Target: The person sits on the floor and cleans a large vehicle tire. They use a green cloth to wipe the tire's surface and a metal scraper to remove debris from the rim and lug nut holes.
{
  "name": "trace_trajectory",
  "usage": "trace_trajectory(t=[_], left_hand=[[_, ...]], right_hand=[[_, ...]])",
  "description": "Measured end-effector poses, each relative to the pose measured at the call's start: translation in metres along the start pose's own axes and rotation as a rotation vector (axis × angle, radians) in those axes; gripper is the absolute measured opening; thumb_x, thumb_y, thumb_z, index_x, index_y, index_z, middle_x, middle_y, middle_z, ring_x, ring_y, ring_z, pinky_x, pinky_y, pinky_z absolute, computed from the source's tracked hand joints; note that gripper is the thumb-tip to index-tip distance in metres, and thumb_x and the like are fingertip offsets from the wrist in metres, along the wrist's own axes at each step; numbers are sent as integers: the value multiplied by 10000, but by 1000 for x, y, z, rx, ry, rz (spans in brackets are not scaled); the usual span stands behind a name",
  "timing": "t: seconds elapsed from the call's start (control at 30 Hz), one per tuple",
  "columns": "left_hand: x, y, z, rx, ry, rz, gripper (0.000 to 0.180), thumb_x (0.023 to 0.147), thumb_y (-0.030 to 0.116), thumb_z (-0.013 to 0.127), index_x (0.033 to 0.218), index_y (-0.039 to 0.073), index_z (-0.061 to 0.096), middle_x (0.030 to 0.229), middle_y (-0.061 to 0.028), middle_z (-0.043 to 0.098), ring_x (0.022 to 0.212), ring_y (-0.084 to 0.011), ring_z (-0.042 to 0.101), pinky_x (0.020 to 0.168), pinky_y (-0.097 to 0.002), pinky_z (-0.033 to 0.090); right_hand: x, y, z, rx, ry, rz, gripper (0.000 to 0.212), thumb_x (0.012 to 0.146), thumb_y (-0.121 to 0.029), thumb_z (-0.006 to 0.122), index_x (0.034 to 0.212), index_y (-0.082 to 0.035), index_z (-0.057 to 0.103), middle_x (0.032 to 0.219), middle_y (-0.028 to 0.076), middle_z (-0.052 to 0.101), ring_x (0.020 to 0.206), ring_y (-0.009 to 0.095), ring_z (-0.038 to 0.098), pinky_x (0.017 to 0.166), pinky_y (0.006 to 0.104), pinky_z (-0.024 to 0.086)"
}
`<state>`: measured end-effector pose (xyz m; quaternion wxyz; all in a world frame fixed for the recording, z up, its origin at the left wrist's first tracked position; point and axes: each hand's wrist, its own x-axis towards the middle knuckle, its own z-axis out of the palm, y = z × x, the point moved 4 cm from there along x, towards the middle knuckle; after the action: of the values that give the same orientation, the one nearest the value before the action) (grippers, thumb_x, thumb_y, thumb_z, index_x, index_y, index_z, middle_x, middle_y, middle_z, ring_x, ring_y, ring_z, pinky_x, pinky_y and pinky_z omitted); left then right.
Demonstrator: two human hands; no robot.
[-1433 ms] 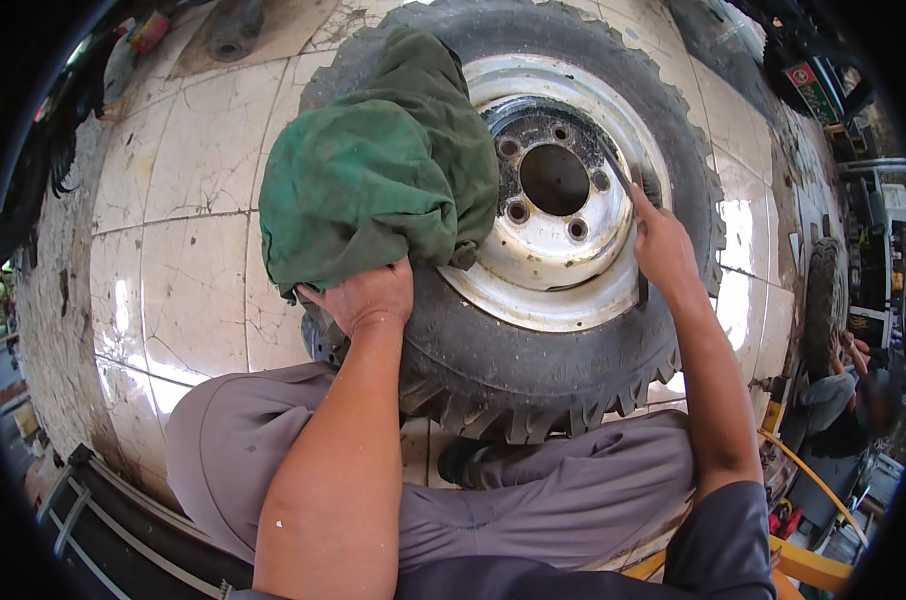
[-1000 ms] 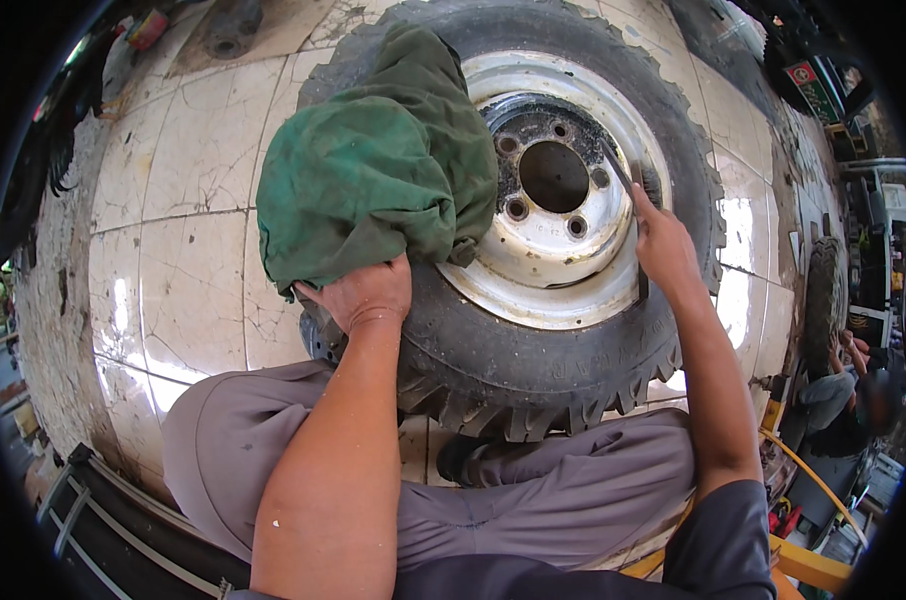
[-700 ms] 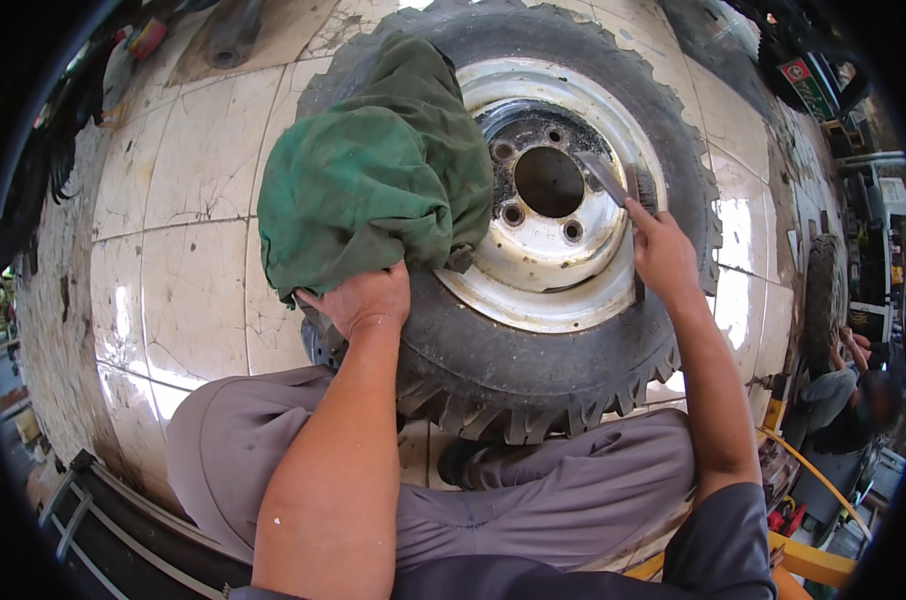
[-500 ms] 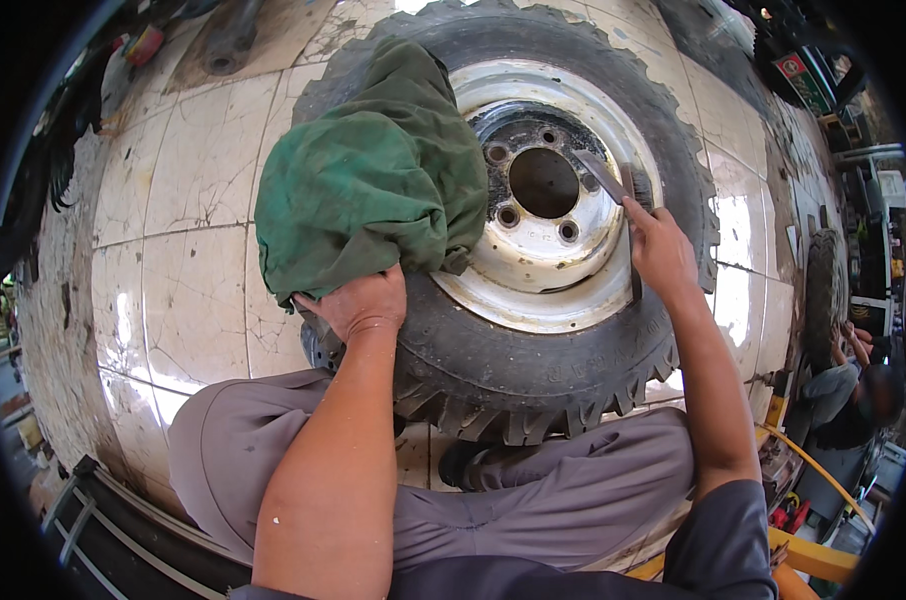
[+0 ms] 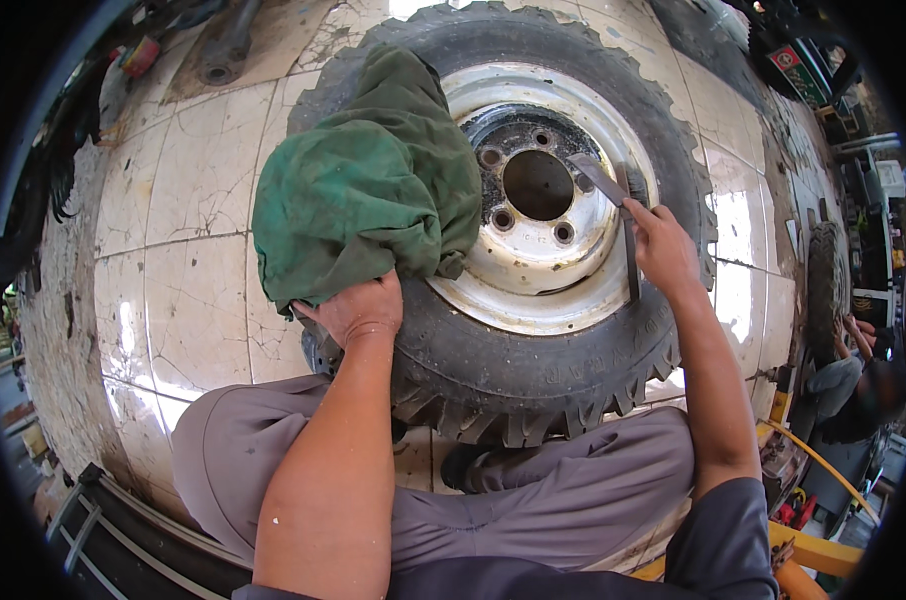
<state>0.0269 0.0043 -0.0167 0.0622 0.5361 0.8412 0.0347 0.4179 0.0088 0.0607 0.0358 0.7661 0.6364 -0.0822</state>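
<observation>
Looks to me like you're at a scraping step on that wheel [image 5: 533, 262], which lies face up between your hands and a bit beyond them. Your right hand [image 5: 665, 245] is closed round a flat metal scraper [image 5: 601, 180], a finger laid along it, blade pointing away and left toward the centre hole [image 5: 538, 186]. Can't tell if the tip's actually touching metal or just over it. I'd say the next move calls for a firm grip and a low blade angle. Watch your knuckles too: a dark, narrow brush [image 5: 633, 268] lies on the rim right beside that hand and could get in the way. Your left hand [image 5: 361, 308] sits against the green cloth [image 5: 358, 205], bunched just ahead of it over the left side of the tyre [image 5: 533, 385]. Most of those fingers are out of sight, so no idea whether they're pinching fabric or just leaning there. Support, I'd guess.
</observation>
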Motion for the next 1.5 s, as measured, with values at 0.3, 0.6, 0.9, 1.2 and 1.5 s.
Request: trace_trajectory(t=[0.3,0.6,0.9,1.2,1.5], left_hand=[[0,2,-4,-9,17,9,705,895,577,460,1488,200,395,1552,-112,371,1451,-329,294,1155,-617,90],[-1,1,0,7,31,-1,706,900,563,450,1503,205,371,1559,-113,361,1458,-330,281,1161,-615,79],[-1,3,-4,-13,-54,-13,728,890,573,450,1518,221,340,1584,-89,317,1462,-332,270,1155,-645,76],[3,4,-4,-17,-83,-24,782,861,599,470,1530,225,315,1589,-84,301,1466,-331,259,1155,-656,89],[0,3,-7,2,-107,-36,745,875,580,470,1512,214,347,1574,-90,331,1455,-332,284,1160,-638,85]], right_hand=[[2,10,0,25,15,25,378,937,-143,531,1298,-232,602,1062,115,621,971,334,643,825,456,516],[2,14,-1,67,37,-15,376,925,-135,530,1289,-196,604,1054,117,626,968,341,639,833,457,507],[-1,15,-5,90,50,-29,366,919,-134,536,1272,-187,617,1038,117,627,963,337,638,827,452,506],[3,20,-4,99,61,-5,363,908,-131,551,1259,-188,622,1031,113,634,963,333,637,821,446,505],[0,21,-2,130,38,5,362,914,-142,556,1265,-198,621,1046,97,631,976,324,636,825,444,506]])
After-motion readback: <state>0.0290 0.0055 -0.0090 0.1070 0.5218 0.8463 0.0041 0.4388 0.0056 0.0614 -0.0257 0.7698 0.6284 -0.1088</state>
